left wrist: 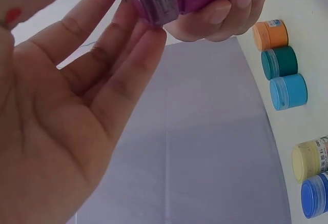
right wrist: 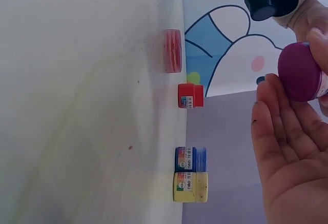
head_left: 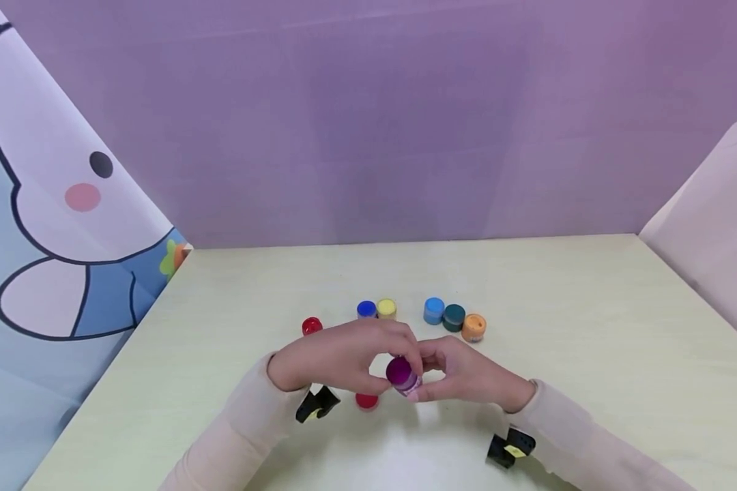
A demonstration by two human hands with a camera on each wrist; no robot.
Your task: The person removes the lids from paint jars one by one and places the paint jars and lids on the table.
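Observation:
A small purple paint jar (head_left: pixel 403 376) is held tilted above the table between both hands. My left hand (head_left: pixel 362 354) pinches it from the left, thumb low and fingers arched over. From the right, my right hand (head_left: pixel 463 372) grips the jar with thumb and curled fingers. The left wrist view shows the jar's clear band (left wrist: pixel 163 1) at the left fingertips, with the right fingers (left wrist: pixel 220 16) wrapped round the purple part. A red round piece (head_left: pixel 366 401) lies on the table just below the left hand, partly covered by it.
Behind the hands stand a red jar (head_left: pixel 312 326), a dark blue jar (head_left: pixel 366 309) and a yellow jar (head_left: pixel 387 308). Farther right, light blue (head_left: pixel 433 310), dark green (head_left: pixel 454 318) and orange (head_left: pixel 473 327) jars sit close together. A purple cloth wall (head_left: pixel 405 136) borders the table's far edge.

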